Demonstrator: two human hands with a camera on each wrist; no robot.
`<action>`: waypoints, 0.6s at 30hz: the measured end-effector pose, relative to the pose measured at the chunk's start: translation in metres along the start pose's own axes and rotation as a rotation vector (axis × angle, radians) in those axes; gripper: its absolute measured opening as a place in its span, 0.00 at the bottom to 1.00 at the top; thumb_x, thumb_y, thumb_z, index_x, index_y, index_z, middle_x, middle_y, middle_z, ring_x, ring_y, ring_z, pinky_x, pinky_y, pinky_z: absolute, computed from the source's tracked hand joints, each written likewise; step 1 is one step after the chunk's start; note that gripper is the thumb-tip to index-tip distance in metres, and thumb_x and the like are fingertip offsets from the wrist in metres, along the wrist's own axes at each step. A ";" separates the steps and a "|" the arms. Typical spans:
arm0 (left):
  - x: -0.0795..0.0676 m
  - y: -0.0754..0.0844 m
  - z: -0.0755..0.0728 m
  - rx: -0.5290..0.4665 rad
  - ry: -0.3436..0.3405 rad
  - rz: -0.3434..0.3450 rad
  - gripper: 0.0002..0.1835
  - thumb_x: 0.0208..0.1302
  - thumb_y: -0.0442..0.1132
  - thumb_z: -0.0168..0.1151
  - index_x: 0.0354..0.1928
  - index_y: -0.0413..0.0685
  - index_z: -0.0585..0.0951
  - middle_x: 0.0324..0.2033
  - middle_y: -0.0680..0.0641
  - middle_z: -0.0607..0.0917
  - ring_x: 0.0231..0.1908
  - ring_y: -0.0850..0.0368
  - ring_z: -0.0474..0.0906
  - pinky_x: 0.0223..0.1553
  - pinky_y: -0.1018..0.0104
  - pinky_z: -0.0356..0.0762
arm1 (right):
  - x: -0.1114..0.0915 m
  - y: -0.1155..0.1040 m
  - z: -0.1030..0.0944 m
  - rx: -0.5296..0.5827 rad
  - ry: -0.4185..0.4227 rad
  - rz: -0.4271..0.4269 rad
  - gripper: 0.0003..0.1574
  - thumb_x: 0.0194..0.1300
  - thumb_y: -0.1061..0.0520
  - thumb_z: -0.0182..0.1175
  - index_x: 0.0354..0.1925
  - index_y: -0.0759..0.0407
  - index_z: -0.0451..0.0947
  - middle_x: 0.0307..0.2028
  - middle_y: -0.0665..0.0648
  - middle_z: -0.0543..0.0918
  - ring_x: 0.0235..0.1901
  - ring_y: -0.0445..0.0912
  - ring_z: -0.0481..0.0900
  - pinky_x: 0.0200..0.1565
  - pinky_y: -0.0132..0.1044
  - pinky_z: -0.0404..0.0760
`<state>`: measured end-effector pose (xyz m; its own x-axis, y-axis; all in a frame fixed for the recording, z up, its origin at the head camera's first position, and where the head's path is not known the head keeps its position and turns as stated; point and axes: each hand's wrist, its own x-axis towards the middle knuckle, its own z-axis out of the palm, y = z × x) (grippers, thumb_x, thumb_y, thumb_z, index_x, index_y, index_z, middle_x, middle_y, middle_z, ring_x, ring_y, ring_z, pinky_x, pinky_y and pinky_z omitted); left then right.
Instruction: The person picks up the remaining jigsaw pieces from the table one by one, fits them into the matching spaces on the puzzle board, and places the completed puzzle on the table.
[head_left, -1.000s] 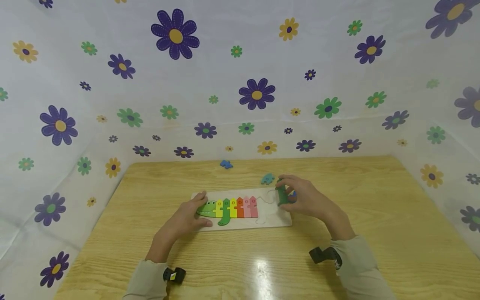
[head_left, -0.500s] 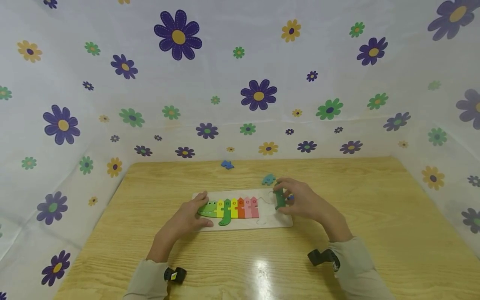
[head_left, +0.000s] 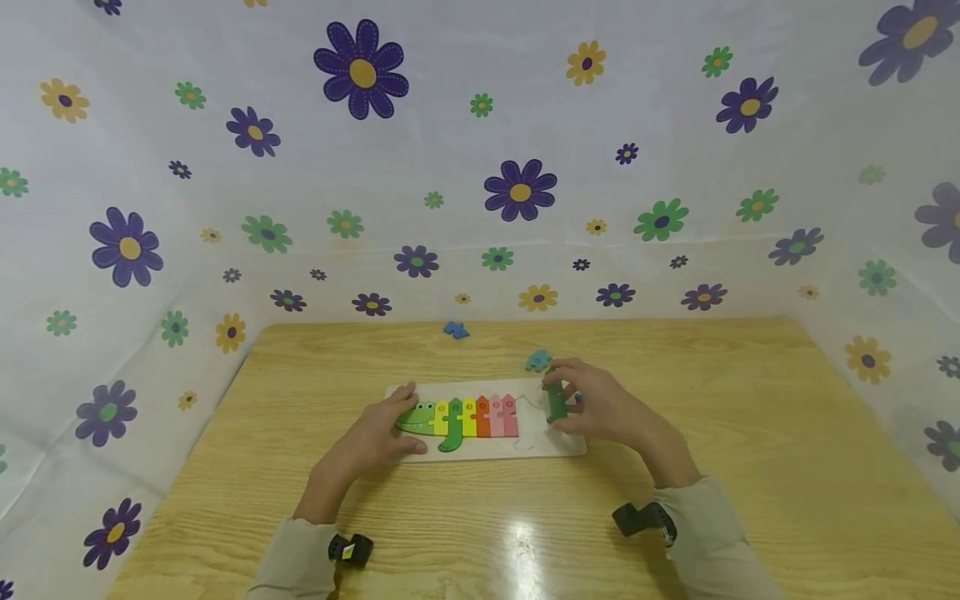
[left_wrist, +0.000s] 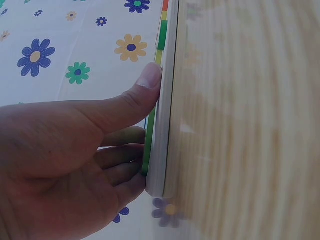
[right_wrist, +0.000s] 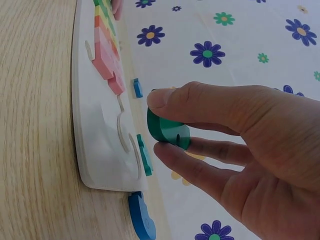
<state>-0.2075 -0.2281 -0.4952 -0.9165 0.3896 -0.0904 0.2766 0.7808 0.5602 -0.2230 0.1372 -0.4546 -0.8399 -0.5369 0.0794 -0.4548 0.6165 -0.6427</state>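
Note:
A crocodile puzzle board (head_left: 480,450) lies on the table, its green head, a green leg piece and several yellow, red and pink pieces set in a row. My left hand (head_left: 372,427) rests on its left end, thumb and fingertips pressing around the crocodile head (head_left: 415,424). In the left wrist view the thumb touches the board beside the coloured pieces. Over the board's right part, my right hand (head_left: 600,400) pinches a dark green puzzle piece (head_left: 555,402) between thumb and fingers. In the right wrist view this green piece (right_wrist: 162,129) is raised above the pale board surface.
A teal puzzle piece (head_left: 537,360) lies just behind the board, and a blue puzzle piece (head_left: 455,330) farther back. Another blue piece (right_wrist: 142,215) lies off the board's right end. A flowered cloth (head_left: 450,150) surrounds the wooden table (head_left: 360,508).
My right hand has moved slightly left with the green puzzle piece, farther over the board. My left hand has stayed on the board's left end.

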 end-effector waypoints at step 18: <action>0.000 0.001 0.000 -0.008 -0.001 0.007 0.45 0.62 0.41 0.75 0.75 0.30 0.63 0.78 0.36 0.56 0.77 0.37 0.50 0.75 0.43 0.56 | 0.000 -0.007 0.005 0.017 -0.009 0.003 0.29 0.55 0.65 0.76 0.55 0.68 0.80 0.64 0.66 0.74 0.46 0.53 0.83 0.49 0.45 0.88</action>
<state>-0.2072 -0.2278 -0.4944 -0.9142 0.3957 -0.0872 0.2808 0.7739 0.5677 -0.2184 0.1301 -0.4537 -0.8388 -0.5398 0.0708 -0.4468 0.6083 -0.6560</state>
